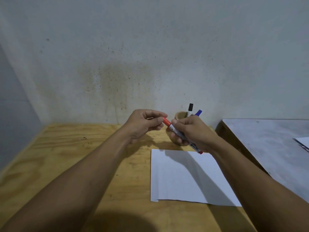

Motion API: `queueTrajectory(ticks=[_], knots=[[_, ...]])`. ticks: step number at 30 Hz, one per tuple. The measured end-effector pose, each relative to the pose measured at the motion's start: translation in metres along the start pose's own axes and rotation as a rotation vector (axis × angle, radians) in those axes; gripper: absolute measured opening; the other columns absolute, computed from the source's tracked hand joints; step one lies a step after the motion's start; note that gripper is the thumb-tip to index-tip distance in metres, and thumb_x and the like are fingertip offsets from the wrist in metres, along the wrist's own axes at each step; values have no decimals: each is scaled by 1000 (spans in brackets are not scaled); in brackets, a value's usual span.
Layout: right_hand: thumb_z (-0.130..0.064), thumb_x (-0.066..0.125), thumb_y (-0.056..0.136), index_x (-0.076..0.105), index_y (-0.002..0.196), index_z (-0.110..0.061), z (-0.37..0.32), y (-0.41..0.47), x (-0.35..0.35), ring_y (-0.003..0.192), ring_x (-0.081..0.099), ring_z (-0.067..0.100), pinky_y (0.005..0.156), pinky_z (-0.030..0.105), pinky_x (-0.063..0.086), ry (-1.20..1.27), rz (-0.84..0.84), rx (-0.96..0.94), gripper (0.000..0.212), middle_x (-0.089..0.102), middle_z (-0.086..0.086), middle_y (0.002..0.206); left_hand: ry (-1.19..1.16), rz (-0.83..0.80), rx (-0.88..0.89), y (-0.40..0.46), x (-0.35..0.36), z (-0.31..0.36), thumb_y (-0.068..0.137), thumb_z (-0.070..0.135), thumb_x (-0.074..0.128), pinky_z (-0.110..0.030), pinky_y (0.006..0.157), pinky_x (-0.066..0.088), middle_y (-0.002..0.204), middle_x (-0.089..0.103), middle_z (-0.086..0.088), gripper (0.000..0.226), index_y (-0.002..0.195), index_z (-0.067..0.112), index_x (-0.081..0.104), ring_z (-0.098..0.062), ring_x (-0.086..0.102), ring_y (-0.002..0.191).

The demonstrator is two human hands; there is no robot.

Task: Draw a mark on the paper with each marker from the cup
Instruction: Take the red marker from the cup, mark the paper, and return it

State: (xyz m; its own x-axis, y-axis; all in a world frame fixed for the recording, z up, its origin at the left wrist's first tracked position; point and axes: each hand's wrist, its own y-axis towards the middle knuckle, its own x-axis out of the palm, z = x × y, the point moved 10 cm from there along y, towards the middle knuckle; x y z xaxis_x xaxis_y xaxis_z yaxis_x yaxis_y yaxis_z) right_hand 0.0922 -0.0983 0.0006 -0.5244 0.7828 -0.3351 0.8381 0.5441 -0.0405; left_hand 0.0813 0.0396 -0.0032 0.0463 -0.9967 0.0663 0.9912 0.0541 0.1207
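Note:
My right hand (194, 131) grips the barrel of a red marker (175, 130) above the far edge of the white paper (187, 176). My left hand (145, 124) pinches the marker's red cap (166, 121) between thumb and fingers; the cap still sits on the barrel. Behind my hands stands a brown wooden cup (180, 115), partly hidden, holding a black-capped marker (190, 108) and a blue-capped marker (198, 112). The paper lies flat and shows no marks.
The plywood table (75, 156) ends at a stained wall behind the cup. A grey-topped table (267, 139) adjoins on the right, with a sheet at its right edge (302, 143). My forearms cast shadows over the paper.

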Motion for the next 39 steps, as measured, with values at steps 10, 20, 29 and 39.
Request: queueTrajectory(ticks=[10,20,29,39], knots=[[-20,59,94,62,62,-20,10,6,21,58,48,17,60,28,39,-526,134,-218,33,58,5,60,163,315,-43,-23,-54,-31,83,4,67,-28,60,57,75,72,-14,6,83,1,72,-14,61,57],[2,40,97,60,118,3,43,-8,31,69,70,32,64,40,63,664,-95,151,30,65,27,92,868,261,-60,-33,-69,-54,85,10,65,-25,72,43,82,65,-1,7,91,11,69,-7,55,72],[0,57,92,57,117,12,49,7,26,60,69,21,54,28,60,625,58,-1,28,65,17,76,967,276,8,-42,-60,-63,80,15,72,-30,89,47,121,53,-5,50,126,12,52,-19,55,108],[12,62,86,59,91,7,71,11,43,59,63,32,57,35,59,482,230,-22,7,59,28,76,1095,110,259,-85,-2,-61,76,43,70,-39,91,42,108,64,2,42,108,16,69,-15,50,102]])
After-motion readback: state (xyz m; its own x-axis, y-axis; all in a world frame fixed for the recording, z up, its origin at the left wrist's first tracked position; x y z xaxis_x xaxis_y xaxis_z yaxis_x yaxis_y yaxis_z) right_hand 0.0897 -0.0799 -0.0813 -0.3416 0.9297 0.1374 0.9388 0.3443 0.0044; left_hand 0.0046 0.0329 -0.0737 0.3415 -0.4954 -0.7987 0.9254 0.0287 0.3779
